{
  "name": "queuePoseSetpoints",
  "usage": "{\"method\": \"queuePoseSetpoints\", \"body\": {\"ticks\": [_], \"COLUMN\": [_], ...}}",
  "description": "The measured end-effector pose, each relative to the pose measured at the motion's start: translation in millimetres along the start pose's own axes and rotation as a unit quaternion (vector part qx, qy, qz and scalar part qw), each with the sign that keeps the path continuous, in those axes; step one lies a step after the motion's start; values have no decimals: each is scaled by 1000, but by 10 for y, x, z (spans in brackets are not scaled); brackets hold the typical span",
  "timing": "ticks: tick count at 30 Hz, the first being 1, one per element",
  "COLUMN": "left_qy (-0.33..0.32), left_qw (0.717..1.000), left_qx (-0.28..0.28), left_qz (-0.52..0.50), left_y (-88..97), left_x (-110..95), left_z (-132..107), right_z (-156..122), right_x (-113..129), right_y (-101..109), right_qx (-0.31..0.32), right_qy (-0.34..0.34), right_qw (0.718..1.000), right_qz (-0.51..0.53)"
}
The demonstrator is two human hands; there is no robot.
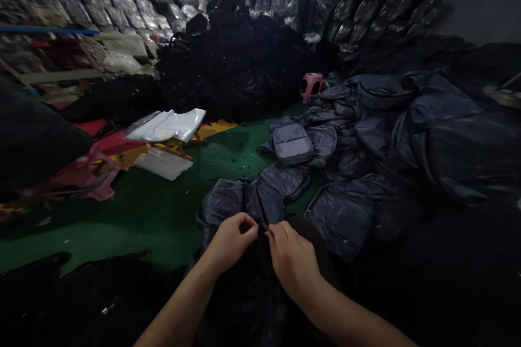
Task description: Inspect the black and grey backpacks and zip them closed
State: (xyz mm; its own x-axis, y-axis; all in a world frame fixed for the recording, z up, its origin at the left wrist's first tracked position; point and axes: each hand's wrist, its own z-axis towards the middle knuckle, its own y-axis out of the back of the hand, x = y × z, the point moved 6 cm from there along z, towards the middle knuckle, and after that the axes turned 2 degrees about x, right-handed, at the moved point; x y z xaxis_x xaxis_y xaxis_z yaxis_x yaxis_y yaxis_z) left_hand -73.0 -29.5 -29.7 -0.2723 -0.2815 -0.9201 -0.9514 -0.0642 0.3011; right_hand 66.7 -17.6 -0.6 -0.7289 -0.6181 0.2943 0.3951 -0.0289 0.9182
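A dark grey backpack (223, 200) lies right in front of me, its lower part lost in deep shadow. My left hand (236, 236) is closed over it, thumb and forefinger pinched together at a dark strip of the bag. Just to the right, my right hand (291, 252) pinches the same strip, with the fingertips of both hands close together. Whether that strip is a zipper edge or a strap is too dark to tell. Beyond the hands, another grey bag (285, 179) lies flat on the floor.
A heap of grey bags (366, 135) spreads along the right. Black bags (244, 59) pile high at the back, before plastic-wrapped stacks (134, 8). Clear plastic sheets (166, 124) sit on a low stool at left, near a pink stool (97, 179). The floor (163, 217) is green.
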Motion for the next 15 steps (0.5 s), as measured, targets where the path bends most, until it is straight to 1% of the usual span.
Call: {"method": "queuePoseSetpoints", "body": {"ticks": [2, 4, 6, 8, 10, 11, 12, 13, 15], "left_qy": [5, 7, 4, -8, -22, -28, -34, -38, -49], "left_qw": [1000, 999, 997, 997, 997, 997, 997, 998, 998], "left_qx": [7, 29, 51, 60, 62, 61, 58, 51, 32], "left_qz": [-23, -45, -51, -41, -33, -32, -29, -23, -9], "left_y": [25, 37, 41, 39, 25, 16, 8, 3, -2], "left_x": [-14, -33, -53, -76, -99, -109, -119, -128, -153], "left_z": [-34, -88, -157, -224, -279, -299, -314, -323, -332], "right_z": [12, -5, -47, -110, -177, -206, -229, -246, -270], "right_x": [-174, -360, -487, -535, -533, -529, -529, -534, -553], "right_y": [95, 129, 70, -46, -145, -174, -188, -189, -170], "right_qx": [-16, -22, 4, 55, 92, 101, 102, 98, 89], "right_qy": [-56, -111, -151, -185, -215, -228, -238, -243, -243], "right_qw": [993, 967, 926, 877, 832, 816, 807, 804, 808], "right_qz": [105, 228, 346, 440, 503, 521, 531, 534, 529]}}
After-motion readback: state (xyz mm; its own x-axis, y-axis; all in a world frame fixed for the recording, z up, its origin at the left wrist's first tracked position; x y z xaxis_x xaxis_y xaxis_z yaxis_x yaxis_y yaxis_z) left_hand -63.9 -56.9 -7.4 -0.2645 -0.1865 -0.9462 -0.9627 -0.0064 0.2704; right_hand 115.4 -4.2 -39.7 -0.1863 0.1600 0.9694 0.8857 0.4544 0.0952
